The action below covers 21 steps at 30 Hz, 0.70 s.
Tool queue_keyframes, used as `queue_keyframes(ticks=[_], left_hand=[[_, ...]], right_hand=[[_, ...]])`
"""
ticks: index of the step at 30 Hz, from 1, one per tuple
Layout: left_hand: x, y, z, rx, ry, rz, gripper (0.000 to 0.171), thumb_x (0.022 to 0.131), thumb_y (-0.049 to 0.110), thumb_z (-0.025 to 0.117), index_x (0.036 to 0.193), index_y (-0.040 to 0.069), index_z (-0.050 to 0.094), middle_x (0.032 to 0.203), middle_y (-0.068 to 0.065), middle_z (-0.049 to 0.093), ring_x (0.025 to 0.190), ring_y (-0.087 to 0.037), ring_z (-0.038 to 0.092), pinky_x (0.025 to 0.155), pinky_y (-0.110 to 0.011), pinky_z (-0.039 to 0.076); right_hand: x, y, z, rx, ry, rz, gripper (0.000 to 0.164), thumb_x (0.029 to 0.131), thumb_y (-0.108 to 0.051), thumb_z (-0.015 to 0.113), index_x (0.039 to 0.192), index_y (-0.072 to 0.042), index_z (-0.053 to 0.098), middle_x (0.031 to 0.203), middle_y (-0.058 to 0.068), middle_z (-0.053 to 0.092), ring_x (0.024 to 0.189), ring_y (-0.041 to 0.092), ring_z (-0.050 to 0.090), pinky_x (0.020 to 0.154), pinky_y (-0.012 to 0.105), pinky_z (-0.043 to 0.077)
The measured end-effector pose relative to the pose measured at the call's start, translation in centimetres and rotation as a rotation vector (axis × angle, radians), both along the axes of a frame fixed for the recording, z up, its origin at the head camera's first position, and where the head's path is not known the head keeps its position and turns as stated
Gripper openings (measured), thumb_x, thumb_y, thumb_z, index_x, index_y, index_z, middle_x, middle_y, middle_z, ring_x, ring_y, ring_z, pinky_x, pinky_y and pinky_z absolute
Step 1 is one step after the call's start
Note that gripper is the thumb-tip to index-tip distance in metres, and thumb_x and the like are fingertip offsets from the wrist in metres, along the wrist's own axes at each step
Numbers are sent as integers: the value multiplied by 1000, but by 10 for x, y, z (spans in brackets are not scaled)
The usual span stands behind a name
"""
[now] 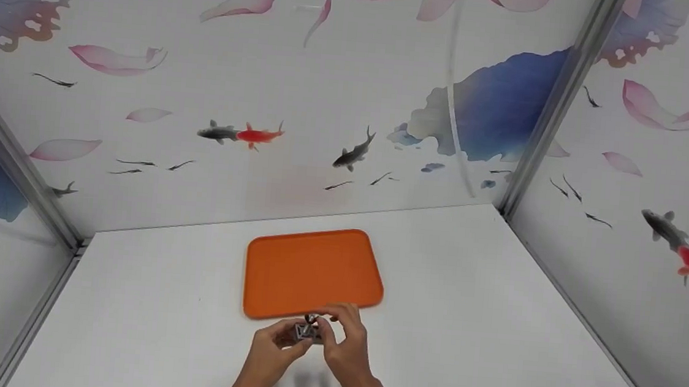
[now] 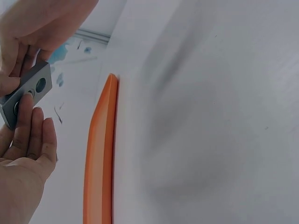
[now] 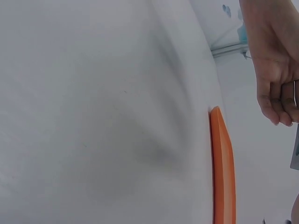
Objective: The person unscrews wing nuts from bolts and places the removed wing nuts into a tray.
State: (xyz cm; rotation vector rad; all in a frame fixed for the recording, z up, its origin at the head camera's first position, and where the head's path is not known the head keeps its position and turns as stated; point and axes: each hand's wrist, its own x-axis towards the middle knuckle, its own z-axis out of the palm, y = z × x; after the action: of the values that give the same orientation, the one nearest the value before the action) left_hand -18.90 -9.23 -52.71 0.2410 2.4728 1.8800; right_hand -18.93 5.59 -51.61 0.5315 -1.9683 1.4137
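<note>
The left hand [image 1: 269,349], its grip narrow round the block [image 1: 304,332], likely steadies it while the right hand [image 1: 347,352] pinches a metal part [image 1: 310,318].

Dial centred on the left hand [image 1: 270,351] and right hand [image 1: 348,347], which close the middle around a grey block [image 2: 33,85]. I note passage: tabletop [image 1: 476,314], wide at nine and three o'clock. Obstacles: shallow orange tray [image 1: 315,274], twelve, just beyond; back wall [image 1: 303,92] behind it; metal corner posts [image 1: 559,106], ten and two.
</note>
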Motion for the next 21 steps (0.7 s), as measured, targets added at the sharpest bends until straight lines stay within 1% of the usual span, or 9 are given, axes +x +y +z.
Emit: queue_keyframes(ticks=[2, 7, 11, 14, 18, 21], left_hand=[[-4, -2, -9, 1, -2, 7, 42, 76, 31, 73, 110, 9, 63, 97, -6, 67, 85, -12, 62, 76, -19, 52], [-4, -2, -10, 2, -20, 10, 44, 75, 32, 73, 111, 7, 63, 98, -7, 67, 85, -14, 62, 76, -19, 52], [-4, -2, -11, 6, -22, 8, 44, 76, 30, 73, 111, 6, 63, 99, -8, 67, 87, -15, 62, 76, -20, 52], [-4, -1, -11, 0, -16, 4, 44, 76, 30, 73, 111, 5, 63, 100, -9, 67, 87, -16, 63, 77, -20, 52], [-4, -1, -12, 2, -16, -1, 44, 76, 30, 73, 111, 5, 63, 100, -9, 67, 87, -16, 63, 77, -20, 52], [-5, -1, -11, 4, -24, 0, 44, 76, 31, 73, 110, 5, 63, 101, -9, 67, 87, -15, 63, 77, -21, 52]], right_hand=[[0, 0, -1, -2, -8, -13, 27, 80, 4, 64, 98, -17, 63, 89, 4, 63, 85, 11, 52, 73, 21, 43], [-1, 0, -2, -13, -12, -34, 23, 79, 2, 66, 96, -13, 63, 88, 4, 62, 84, 14, 52, 72, 21, 45], [-3, 0, -4, -30, -9, -40, 15, 79, 1, 66, 91, -9, 62, 86, 3, 61, 81, 19, 53, 70, 26, 46], [-4, -1, -5, -37, 2, -33, 12, 80, 1, 66, 88, -7, 62, 84, 2, 60, 79, 20, 52, 69, 28, 45], [-3, -1, -6, -42, 8, -25, 12, 81, 4, 63, 88, -6, 64, 84, -1, 61, 77, 15, 53, 70, 25, 43], [-2, -1, -5, -50, -11, -21, 14, 83, 4, 61, 90, -7, 65, 85, -3, 61, 79, 12, 53, 70, 24, 44]])
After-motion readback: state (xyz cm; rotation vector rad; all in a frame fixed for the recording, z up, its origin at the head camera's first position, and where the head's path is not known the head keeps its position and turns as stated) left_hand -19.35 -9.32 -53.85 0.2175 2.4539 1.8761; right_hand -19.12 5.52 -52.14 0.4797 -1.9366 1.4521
